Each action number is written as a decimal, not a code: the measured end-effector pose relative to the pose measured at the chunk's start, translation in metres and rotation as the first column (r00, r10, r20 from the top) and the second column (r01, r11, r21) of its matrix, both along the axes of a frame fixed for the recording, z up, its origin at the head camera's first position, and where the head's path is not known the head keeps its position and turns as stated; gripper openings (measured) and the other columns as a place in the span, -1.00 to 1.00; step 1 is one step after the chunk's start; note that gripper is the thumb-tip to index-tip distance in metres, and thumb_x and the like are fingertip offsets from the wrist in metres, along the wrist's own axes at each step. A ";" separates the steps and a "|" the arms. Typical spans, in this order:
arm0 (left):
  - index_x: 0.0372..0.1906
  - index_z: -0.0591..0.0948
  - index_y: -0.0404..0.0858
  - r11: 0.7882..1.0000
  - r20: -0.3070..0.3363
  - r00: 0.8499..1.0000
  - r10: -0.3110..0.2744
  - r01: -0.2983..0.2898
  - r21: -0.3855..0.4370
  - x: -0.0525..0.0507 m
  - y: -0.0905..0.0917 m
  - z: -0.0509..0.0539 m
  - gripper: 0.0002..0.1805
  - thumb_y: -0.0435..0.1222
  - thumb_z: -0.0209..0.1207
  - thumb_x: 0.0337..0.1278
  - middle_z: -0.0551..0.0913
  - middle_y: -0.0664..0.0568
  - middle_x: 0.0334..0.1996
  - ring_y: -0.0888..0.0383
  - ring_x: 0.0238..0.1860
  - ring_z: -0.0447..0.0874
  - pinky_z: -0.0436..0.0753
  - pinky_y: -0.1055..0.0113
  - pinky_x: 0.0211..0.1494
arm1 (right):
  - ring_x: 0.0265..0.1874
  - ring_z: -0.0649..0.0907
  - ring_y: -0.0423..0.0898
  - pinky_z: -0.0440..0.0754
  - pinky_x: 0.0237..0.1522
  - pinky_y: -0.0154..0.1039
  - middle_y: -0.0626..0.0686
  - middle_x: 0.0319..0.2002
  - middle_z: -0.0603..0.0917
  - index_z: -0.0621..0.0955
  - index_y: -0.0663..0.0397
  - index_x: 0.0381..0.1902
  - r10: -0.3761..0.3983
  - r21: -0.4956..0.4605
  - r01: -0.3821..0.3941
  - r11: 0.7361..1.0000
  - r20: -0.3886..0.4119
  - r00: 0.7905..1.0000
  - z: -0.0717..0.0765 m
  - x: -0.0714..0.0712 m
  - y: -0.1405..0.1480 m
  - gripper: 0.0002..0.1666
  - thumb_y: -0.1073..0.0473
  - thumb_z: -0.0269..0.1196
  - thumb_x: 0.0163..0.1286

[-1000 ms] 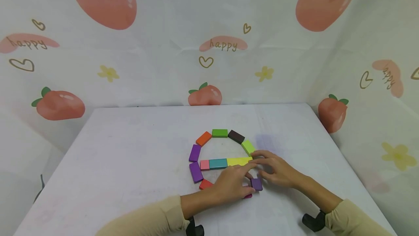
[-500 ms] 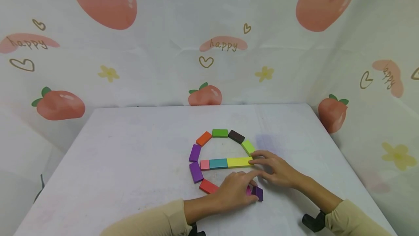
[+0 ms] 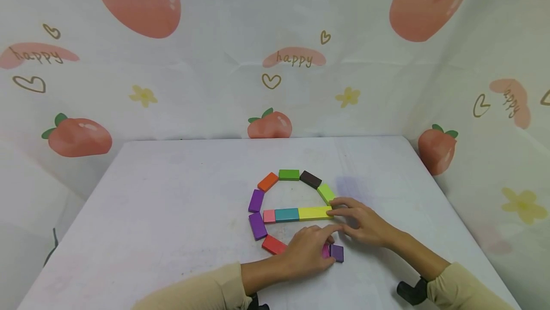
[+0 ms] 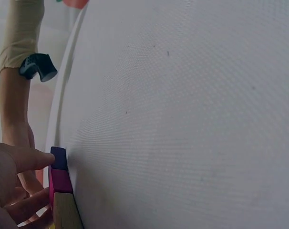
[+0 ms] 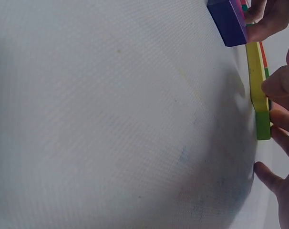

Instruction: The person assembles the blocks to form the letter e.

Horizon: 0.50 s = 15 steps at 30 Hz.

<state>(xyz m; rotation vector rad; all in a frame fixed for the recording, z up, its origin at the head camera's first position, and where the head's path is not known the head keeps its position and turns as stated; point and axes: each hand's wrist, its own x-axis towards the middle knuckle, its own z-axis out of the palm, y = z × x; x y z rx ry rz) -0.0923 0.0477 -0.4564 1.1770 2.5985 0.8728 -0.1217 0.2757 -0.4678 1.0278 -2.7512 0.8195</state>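
In the head view my left hand (image 3: 304,251) is low over the ring of coloured blocks. Its thumb and a bent finger pinch the small dark purple block (image 3: 337,253) beside a magenta block (image 3: 325,251). The left wrist view has the dark purple block (image 4: 59,157) end to end with the magenta block (image 4: 61,181) and a bare-wood block (image 4: 65,210). My right hand (image 3: 363,220) rests at the right with spread fingers, fingertips touching the lime block (image 3: 325,194) and the yellow block (image 3: 315,213). My left hand hides some lower blocks.
Teal (image 3: 286,215) and pink (image 3: 269,216) blocks continue the yellow bar leftward. Around it curve a red block (image 3: 273,244), two purple blocks (image 3: 258,226), an orange block (image 3: 268,182), a green block (image 3: 289,175) and a dark brown block (image 3: 310,179). A white table (image 3: 185,195) lies underneath.
The dark purple block has shifted toward the front edge and turned to line up beside the magenta block. My left hand moved slightly rightward with it; the right hand has stayed put.
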 end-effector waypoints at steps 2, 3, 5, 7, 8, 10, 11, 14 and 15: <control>0.35 0.46 -0.03 1.000 0.005 1.000 -0.001 0.001 -0.007 0.000 0.001 0.000 -0.27 -0.18 0.46 0.02 0.72 0.31 -0.19 0.38 -0.12 0.59 0.54 0.45 -0.03 | 0.18 0.56 0.06 0.57 0.09 0.18 0.06 0.17 0.60 0.72 -0.04 0.03 0.005 -0.004 -0.005 1.000 -0.004 1.000 -0.001 0.000 0.000 -0.61 0.20 0.42 0.20; 0.35 0.46 -0.03 1.000 0.006 1.000 -0.001 0.001 -0.010 0.000 0.001 -0.001 -0.27 -0.18 0.46 0.02 0.71 0.32 -0.19 0.38 -0.13 0.58 0.53 0.46 -0.04 | 0.18 0.56 0.06 0.57 0.09 0.18 0.06 0.17 0.60 0.72 -0.04 0.03 0.008 -0.007 -0.008 1.000 -0.009 1.000 -0.001 0.000 0.000 -0.61 0.20 0.42 0.20; 0.35 0.46 -0.03 1.000 0.006 1.000 0.000 0.000 -0.014 0.000 0.002 -0.001 -0.27 -0.17 0.46 0.02 0.71 0.32 -0.20 0.38 -0.13 0.58 0.53 0.46 -0.05 | 0.18 0.57 0.07 0.58 0.08 0.18 0.07 0.16 0.60 0.72 -0.03 0.03 0.013 -0.009 -0.013 1.000 -0.015 1.000 -0.001 0.000 0.000 -0.60 0.19 0.43 0.20; 0.35 0.46 -0.03 1.000 0.004 1.000 0.003 -0.003 -0.018 0.000 0.002 -0.002 -0.27 -0.18 0.46 0.02 0.71 0.33 -0.20 0.39 -0.14 0.57 0.52 0.46 -0.06 | 0.18 0.57 0.07 0.58 0.08 0.17 0.07 0.16 0.60 0.72 -0.03 0.03 0.015 -0.009 -0.015 1.000 -0.018 1.000 -0.001 -0.001 0.000 -0.60 0.19 0.43 0.20; 0.35 0.46 -0.03 1.000 0.002 1.000 0.005 -0.005 -0.018 0.000 0.002 -0.002 -0.27 -0.18 0.47 0.01 0.71 0.33 -0.21 0.39 -0.15 0.57 0.52 0.47 -0.06 | 0.18 0.56 0.07 0.58 0.08 0.17 0.07 0.17 0.60 0.72 -0.03 0.03 0.014 -0.008 -0.014 1.000 -0.018 1.000 -0.001 -0.001 0.000 -0.60 0.19 0.43 0.20; 0.34 0.46 -0.03 1.000 -0.001 1.000 0.006 -0.006 -0.018 0.000 0.003 -0.002 -0.27 -0.18 0.47 0.01 0.71 0.33 -0.21 0.39 -0.16 0.57 0.52 0.48 -0.07 | 0.18 0.56 0.07 0.57 0.09 0.18 0.07 0.17 0.60 0.72 -0.03 0.03 0.010 -0.002 -0.010 1.000 -0.013 1.000 -0.001 -0.001 0.000 -0.61 0.19 0.43 0.21; 0.34 0.46 -0.03 1.000 -0.002 1.000 0.007 -0.007 -0.018 0.000 0.003 -0.002 -0.27 -0.18 0.47 0.00 0.71 0.33 -0.22 0.39 -0.16 0.57 0.52 0.48 -0.08 | 0.19 0.56 0.07 0.57 0.09 0.18 0.07 0.17 0.60 0.72 -0.03 0.04 0.008 0.001 -0.008 1.000 -0.007 1.000 0.000 -0.001 0.000 -0.61 0.19 0.43 0.21; 0.34 0.47 -0.03 1.000 -0.004 1.000 0.009 -0.009 -0.020 0.000 0.003 -0.002 -0.27 -0.18 0.47 0.00 0.71 0.33 -0.23 0.40 -0.18 0.56 0.51 0.49 -0.10 | 0.19 0.56 0.07 0.57 0.10 0.18 0.06 0.17 0.59 0.73 -0.03 0.04 -0.001 0.011 0.001 1.000 0.011 1.000 0.002 0.000 0.000 -0.61 0.20 0.42 0.21; 0.34 0.47 -0.03 1.000 -0.003 1.000 0.011 -0.011 -0.021 0.000 0.003 -0.002 -0.28 -0.18 0.47 0.00 0.70 0.33 -0.23 0.40 -0.18 0.55 0.50 0.49 -0.10 | 0.19 0.56 0.07 0.56 0.11 0.18 0.06 0.17 0.59 0.72 -0.03 0.04 -0.004 0.014 0.004 1.000 0.019 1.000 0.003 0.000 0.000 -0.61 0.21 0.42 0.21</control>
